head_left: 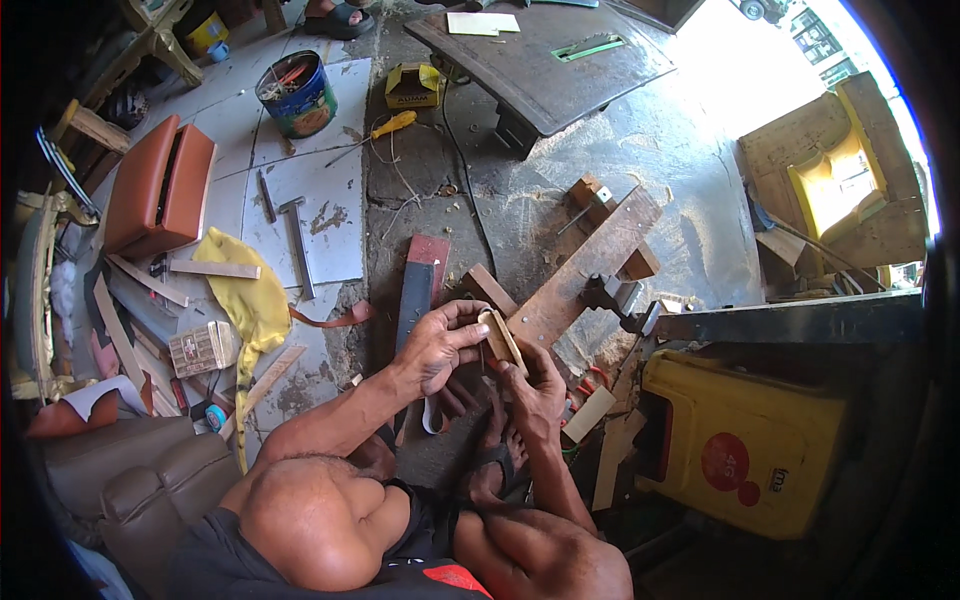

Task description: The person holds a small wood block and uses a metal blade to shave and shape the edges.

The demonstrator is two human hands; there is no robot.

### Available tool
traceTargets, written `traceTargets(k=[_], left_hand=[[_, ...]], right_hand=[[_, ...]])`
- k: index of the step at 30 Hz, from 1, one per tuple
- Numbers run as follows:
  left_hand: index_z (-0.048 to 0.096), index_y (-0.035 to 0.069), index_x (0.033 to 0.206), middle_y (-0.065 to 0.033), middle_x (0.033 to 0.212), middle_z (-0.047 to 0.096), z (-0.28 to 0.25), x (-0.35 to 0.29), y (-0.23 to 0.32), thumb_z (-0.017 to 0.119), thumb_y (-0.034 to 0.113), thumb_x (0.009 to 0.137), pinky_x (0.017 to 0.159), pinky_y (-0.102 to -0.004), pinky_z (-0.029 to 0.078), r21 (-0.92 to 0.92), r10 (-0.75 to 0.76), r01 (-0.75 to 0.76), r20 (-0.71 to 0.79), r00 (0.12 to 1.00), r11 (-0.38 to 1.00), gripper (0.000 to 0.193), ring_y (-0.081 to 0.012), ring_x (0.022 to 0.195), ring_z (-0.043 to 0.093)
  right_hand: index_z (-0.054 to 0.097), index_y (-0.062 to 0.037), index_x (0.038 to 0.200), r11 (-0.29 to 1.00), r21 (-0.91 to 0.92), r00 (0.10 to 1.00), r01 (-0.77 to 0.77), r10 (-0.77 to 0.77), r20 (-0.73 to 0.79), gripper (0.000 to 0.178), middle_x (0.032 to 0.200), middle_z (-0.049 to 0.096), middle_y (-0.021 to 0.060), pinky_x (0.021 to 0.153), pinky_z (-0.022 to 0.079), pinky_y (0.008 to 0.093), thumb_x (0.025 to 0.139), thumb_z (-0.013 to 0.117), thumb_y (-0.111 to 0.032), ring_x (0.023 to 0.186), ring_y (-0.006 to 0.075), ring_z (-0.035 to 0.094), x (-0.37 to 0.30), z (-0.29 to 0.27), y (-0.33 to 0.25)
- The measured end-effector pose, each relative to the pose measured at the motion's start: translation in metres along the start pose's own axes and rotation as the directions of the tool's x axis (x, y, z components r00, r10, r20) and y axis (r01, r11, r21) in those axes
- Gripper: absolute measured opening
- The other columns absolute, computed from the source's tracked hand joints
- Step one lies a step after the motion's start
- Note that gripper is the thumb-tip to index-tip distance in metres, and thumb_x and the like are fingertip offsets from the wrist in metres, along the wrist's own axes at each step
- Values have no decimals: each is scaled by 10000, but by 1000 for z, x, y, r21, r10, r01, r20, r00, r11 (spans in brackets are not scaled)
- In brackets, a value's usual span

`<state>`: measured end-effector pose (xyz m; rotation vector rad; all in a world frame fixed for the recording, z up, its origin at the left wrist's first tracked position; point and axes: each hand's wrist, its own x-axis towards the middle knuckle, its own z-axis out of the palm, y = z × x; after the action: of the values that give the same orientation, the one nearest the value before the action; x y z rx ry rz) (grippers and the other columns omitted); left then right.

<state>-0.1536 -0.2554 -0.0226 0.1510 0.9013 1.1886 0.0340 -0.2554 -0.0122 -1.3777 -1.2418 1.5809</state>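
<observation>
Wooden piece (505, 344), one, near the plank (590, 258): left hand (432, 352), fingers pinching its upper end; right hand (536, 392), fingers gripping its lower; best steadied at both ends, turned gently, thin edge unsqueezed.

Has worn pale floor tiles (225, 180) at L, then rough dark concrete (405, 190) mid-rm. Gets strong daylight thru wide opening (730, 60) upper R, w/ glare on fl. Keeps low dark table (510, 75) top ctr, gilt furn. leg (178, 58) upper L, brown padded seat (140, 490) btm L, wooden furn. frame (800, 140) nr opening.
</observation>
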Motion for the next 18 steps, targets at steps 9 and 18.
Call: traceTargets(k=[9,18], left_hand=[[570,30,1267,-79,1168,630,-5,0,7,595,17,986,916,-421,587,-53,12,-13,-4,1000,999,282,-222,1076,652],[584,39,1236,-62,1144,642,-3,0,6,593,36,993,918,-407,587,-42,19,-21,-55,998,999,243,-200,1067,658]], right_hand=[[608,27,1261,957,283,992,-65,93,-88,376,1127,686,94,916,505,297,919,718,-87,1004,152,643,2,-8,-5],[613,12,1179,940,281,980,-195,196,25,329,1044,670,55,848,498,276,904,740,-116,940,124,624,0,1,0]])
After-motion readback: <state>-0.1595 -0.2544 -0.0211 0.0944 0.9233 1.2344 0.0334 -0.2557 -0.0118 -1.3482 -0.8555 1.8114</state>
